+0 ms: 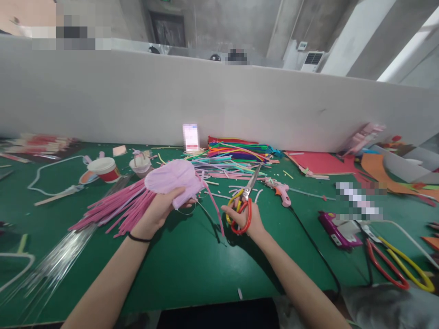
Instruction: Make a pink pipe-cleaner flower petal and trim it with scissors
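My left hand [170, 202] is closed on a pale lilac petal shape [171, 178], which looks made of fuzzy pipe cleaners. A pink pipe cleaner [215, 205] and thin wire hang from its right side. In my right hand [249, 222] is a pair of scissors [247, 194] with red and yellow handles, its blades pointing up and away. The blades look nearly together and touch nothing I can make out. Behind my left wrist, a bundle of pink pipe cleaners [116, 208] lies on the green table [206, 278].
Multicoloured pipe cleaners [236, 148] are piled at the back by a propped phone [191, 137]. A pink glue gun [283, 194] with a black cord lies right of the scissors. Farther right are a purple power strip [338, 230] and second scissors [394, 265]. A paper cup [104, 169] stands left.
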A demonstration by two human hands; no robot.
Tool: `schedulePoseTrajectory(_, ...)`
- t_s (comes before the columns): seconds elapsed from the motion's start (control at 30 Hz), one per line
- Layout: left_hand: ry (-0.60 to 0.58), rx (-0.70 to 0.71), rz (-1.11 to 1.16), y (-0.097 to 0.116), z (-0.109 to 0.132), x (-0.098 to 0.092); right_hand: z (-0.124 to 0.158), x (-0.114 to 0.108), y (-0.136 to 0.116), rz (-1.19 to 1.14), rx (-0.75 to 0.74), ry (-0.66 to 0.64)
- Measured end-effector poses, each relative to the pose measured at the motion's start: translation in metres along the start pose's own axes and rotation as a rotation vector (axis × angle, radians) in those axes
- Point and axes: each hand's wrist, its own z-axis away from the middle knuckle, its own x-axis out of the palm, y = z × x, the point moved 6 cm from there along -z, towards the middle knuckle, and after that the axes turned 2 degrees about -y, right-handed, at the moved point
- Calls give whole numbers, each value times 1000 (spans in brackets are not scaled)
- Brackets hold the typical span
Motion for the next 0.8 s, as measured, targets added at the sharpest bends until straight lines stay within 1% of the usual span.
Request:
schedulePoseTrajectory(0.07, -17, -7, 12, -3, 2, 7, 4, 15, 1, -68, 33, -86)
schedulePoseTrajectory(0.13, -39, -29, 30, -7, 2, 11, 6, 22, 2, -93, 38, -101)
schedulePoseTrajectory(0.17, -46, -36, 38, -8, 2, 12, 6, 21, 2, -82, 29, -88)
schedulePoseTrajectory(0.23, -47, -40, 51, -8, 1, 10, 2, 14, 2, -12, -9, -52)
schedulePoseTrajectory(0.3, -38, -43, 57, -9, -2, 5, -7, -2, 0, 119, -57, -3)
schedulePoseTrajectory(0.33, -31, -47, 56, -9, -3, 3, -15, -11, -2, 211, -78, 29)
schedulePoseTrajectory(0.4, -24, -55, 56, -10, -5, -1, -34, -27, -7, 437, -110, 48)
schedulePoseTrajectory(0.47, -21, -58, 60, -10, -6, -2, -54, -35, -17, 674, -182, -6)
schedulePoseTrajectory(0.53, -15, -55, 67, -10, -6, -2, -71, -38, -27, 896, -255, -3)
schedulePoseTrajectory(0.6, -2, -50, 70, -10, -6, -3, -80, -39, -36, 1039, -280, 32)
schedulePoseTrajectory(0.7, 10, -47, 70, -12, -6, -4, -74, -36, -42, 1109, -293, 130)
schedulePoseTrajectory(0.8, 8, -40, 73, -14, -8, -4, -51, -36, -44, 1055, -322, 249)
